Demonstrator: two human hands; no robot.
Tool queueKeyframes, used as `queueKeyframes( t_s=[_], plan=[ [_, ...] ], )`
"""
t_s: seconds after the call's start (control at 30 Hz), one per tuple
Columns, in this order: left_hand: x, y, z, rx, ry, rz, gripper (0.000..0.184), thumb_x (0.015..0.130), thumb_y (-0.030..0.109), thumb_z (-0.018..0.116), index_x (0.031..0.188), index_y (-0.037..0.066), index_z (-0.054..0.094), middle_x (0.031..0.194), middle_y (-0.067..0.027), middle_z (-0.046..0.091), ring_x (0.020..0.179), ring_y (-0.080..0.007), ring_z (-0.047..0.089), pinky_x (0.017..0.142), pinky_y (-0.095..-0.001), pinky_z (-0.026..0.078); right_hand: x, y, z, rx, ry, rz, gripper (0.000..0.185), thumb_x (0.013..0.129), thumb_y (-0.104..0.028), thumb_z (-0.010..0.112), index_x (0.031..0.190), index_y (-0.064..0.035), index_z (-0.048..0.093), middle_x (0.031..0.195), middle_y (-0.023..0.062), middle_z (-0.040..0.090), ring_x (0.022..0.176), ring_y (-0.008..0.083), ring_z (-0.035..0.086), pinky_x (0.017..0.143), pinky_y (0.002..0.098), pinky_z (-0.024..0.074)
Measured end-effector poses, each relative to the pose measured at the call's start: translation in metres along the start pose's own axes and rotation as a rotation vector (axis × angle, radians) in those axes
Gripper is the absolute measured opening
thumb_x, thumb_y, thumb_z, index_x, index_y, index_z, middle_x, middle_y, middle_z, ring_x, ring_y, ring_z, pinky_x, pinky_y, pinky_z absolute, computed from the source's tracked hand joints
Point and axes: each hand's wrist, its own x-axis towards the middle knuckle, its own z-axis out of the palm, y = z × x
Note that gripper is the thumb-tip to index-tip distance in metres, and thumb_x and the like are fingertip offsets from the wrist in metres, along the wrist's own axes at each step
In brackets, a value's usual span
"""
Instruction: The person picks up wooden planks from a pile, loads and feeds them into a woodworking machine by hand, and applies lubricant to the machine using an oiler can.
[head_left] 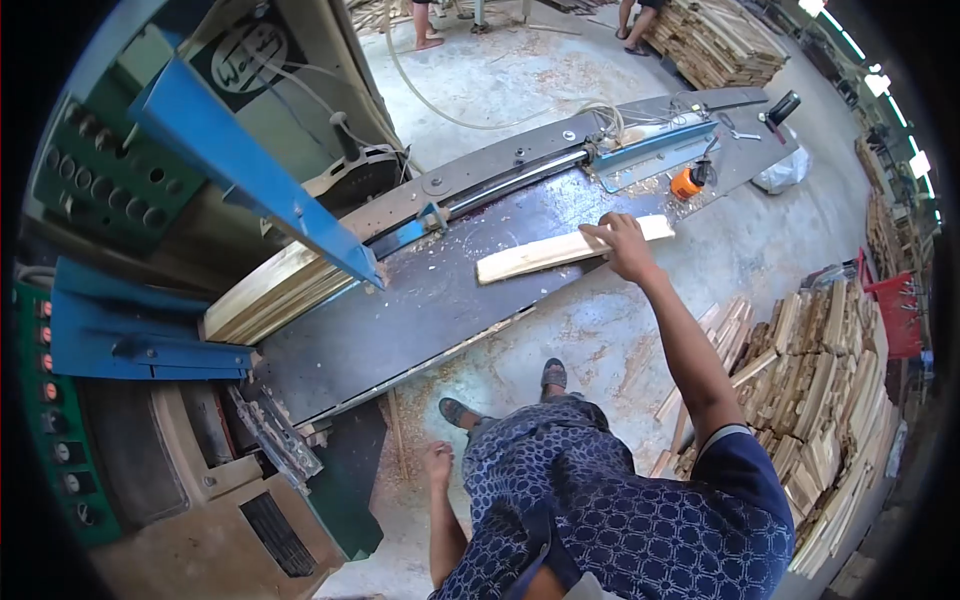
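Observation:
A pale wooden strip (530, 258) lies aslant on the dark machine table (350, 340), its right end reaching to the table's front edge. My right hand (625, 246) is closed over that end, fingers across the top. My left hand (437, 463) hangs low beside my body, its fingers curled, with nothing visible in it. A stack of wooden strips (270, 297) stands on the table's left part, behind a blue metal bar (290, 205). Behind my right hand, a blue pusher plate (655, 155) is mounted with a metal rod (515, 185).
An orange bottle (686, 183) and a wrench (740, 133) are on the table's right part. Green control panels (62, 450) with buttons flank the left. Stacked wood (800, 400) fills the floor at right. Other people's legs (424, 25) show at the back.

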Motion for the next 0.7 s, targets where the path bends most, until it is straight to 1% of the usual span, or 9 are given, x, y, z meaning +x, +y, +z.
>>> queueKeyframes(
  t_s=[0.07, 0.13, 0.27, 0.33, 0.4, 0.47, 0.53, 0.6, 0.7],
  plan=[
    [-0.022, 0.007, 0.042, -0.102, 0.04, -0.116, 0.028, 0.089, 0.014, 0.07, 0.113, -0.001, 0.07, 0.094, -0.0137, 0.074, 0.082, -0.0238, 0.07, 0.079, -0.0342, 0.055, 0.007, 0.032, 0.005, 0.031, -0.018, -0.009, 0.069, 0.069, 0.01, 0.063, 0.128, -0.0244, 0.071, 0.114, 0.0071, 0.061, 0.114, 0.0306, 0.055, 0.104, 0.0404, 0.0427],
    [-0.023, -0.015, 0.074, 0.137, 0.044, 0.304, 0.023, 0.091, 0.014, 0.068, 0.108, 0.0, 0.073, 0.095, -0.0129, 0.074, 0.084, -0.0197, 0.07, 0.078, -0.0312, 0.054, 0.01, 0.058, 0.016, 0.198, -0.094, 0.005, 0.067, 0.069, 0.011, 0.065, 0.127, -0.0223, 0.071, 0.114, 0.0074, 0.061, 0.115, 0.0305, 0.055, 0.105, 0.0409, 0.0423],
    [-0.043, -0.002, 0.115, 0.101, 0.198, 0.176, 0.022, 0.094, 0.014, 0.065, 0.108, -0.001, 0.073, 0.098, -0.0122, 0.074, 0.091, -0.019, 0.069, 0.082, -0.0309, 0.054, 0.014, 0.081, 0.015, 0.399, -0.084, -0.075, 0.067, 0.064, 0.008, 0.078, 0.125, -0.0193, 0.07, 0.115, 0.0074, 0.062, 0.115, 0.0309, 0.056, 0.104, 0.0412, 0.0426],
    [-0.029, -0.02, 0.125, -0.472, 0.191, 0.083, 0.023, 0.096, 0.014, 0.064, 0.108, -0.003, 0.073, 0.103, -0.0112, 0.075, 0.097, -0.0197, 0.069, 0.089, -0.0317, 0.053, 0.016, 0.082, 0.005, 0.4, -0.119, -0.061, 0.067, 0.062, 0.006, 0.081, 0.123, -0.019, 0.071, 0.115, 0.0069, 0.063, 0.116, 0.0306, 0.056, 0.104, 0.0419, 0.0428],
    [-0.032, -0.013, 0.125, -0.52, 0.201, 0.071, 0.025, 0.096, 0.016, 0.065, 0.11, -0.002, 0.074, 0.103, -0.0097, 0.076, 0.099, -0.0184, 0.069, 0.089, -0.031, 0.053, 0.022, 0.084, 0.006, 0.344, -0.083, -0.045, 0.064, 0.063, 0.008, 0.078, 0.122, -0.0184, 0.072, 0.115, 0.0063, 0.063, 0.116, 0.031, 0.055, 0.107, 0.0425, 0.042],
    [-0.027, -0.005, 0.124, -0.01, 0.151, 0.136, 0.027, 0.097, 0.019, 0.064, 0.111, -0.002, 0.074, 0.105, -0.0105, 0.076, 0.099, -0.0181, 0.069, 0.089, -0.0314, 0.053, 0.029, 0.089, 0.012, 0.311, 0.007, -0.055, 0.06, 0.064, 0.011, 0.073, 0.118, -0.0159, 0.074, 0.117, 0.0072, 0.064, 0.117, 0.0317, 0.056, 0.108, 0.0434, 0.0422],
    [-0.018, -0.002, 0.119, 0.109, 0.05, 0.124, 0.028, 0.098, 0.019, 0.061, 0.113, -0.002, 0.073, 0.105, -0.0115, 0.076, 0.101, -0.0179, 0.069, 0.09, -0.0317, 0.053, 0.026, 0.091, 0.017, 0.202, 0.259, -0.023, 0.059, 0.064, 0.014, 0.068, 0.116, -0.0132, 0.074, 0.121, 0.0089, 0.064, 0.118, 0.0328, 0.056, 0.106, 0.044, 0.0445],
    [0.005, -0.018, 0.113, 0.351, -0.091, 0.152, 0.04, 0.101, 0.034, 0.05, 0.121, 0.008, 0.074, 0.114, -0.0128, 0.076, 0.112, -0.0274, 0.069, 0.097, -0.0414, 0.052, 0.013, 0.072, 0.013, 0.26, 0.405, 0.108, 0.056, 0.063, 0.013, 0.067, 0.113, -0.0109, 0.074, 0.123, 0.0108, 0.064, 0.119, 0.0345, 0.057, 0.103, 0.0454, 0.0471],
    [0.017, -0.006, 0.119, 0.534, -0.254, 0.165, 0.038, 0.101, 0.033, 0.051, 0.119, 0.007, 0.073, 0.112, -0.0129, 0.075, 0.108, -0.027, 0.069, 0.093, -0.0406, 0.052, -0.045, 0.049, 0.023, 0.283, 0.453, 0.226, 0.052, 0.065, 0.012, 0.065, 0.112, -0.009, 0.073, 0.12, 0.0158, 0.063, 0.118, 0.0394, 0.056, 0.101, 0.0486, 0.0471]
  ],
)
